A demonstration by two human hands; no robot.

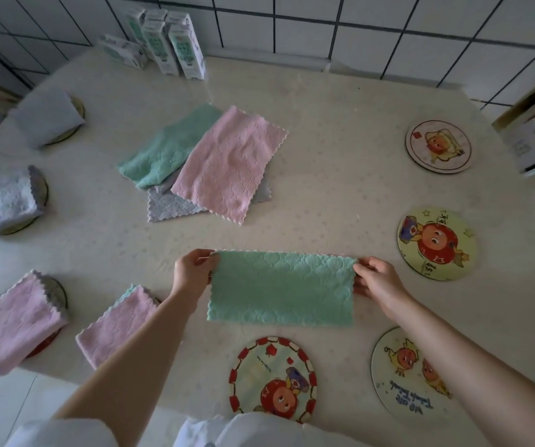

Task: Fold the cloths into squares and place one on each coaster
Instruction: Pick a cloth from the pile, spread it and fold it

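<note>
Fingers [206, 254] of left hand [192, 272] and right hand [377, 280] pinching the far corners of a mint-green fleece cloth [280, 287] over the cream bench [340, 195], red-rimmed round cartoon coaster [272, 379] just nearer, loose pink-topped cloth pile [227, 162] beyond.

Green terry cloth strip [280, 287] spans centre-near of the pale table [340, 124], left hand [195, 272] pinching its left end, right hand [377, 282] its right end. Behind it, a pink cloth [230, 162] overlies a second green cloth [166, 150] and a grey cloth [169, 204]. Folded cloths [5, 201] sit on covered coasters [61, 293] along the left edge; bare round printed coasters [437, 243] run down the right side.
</note>
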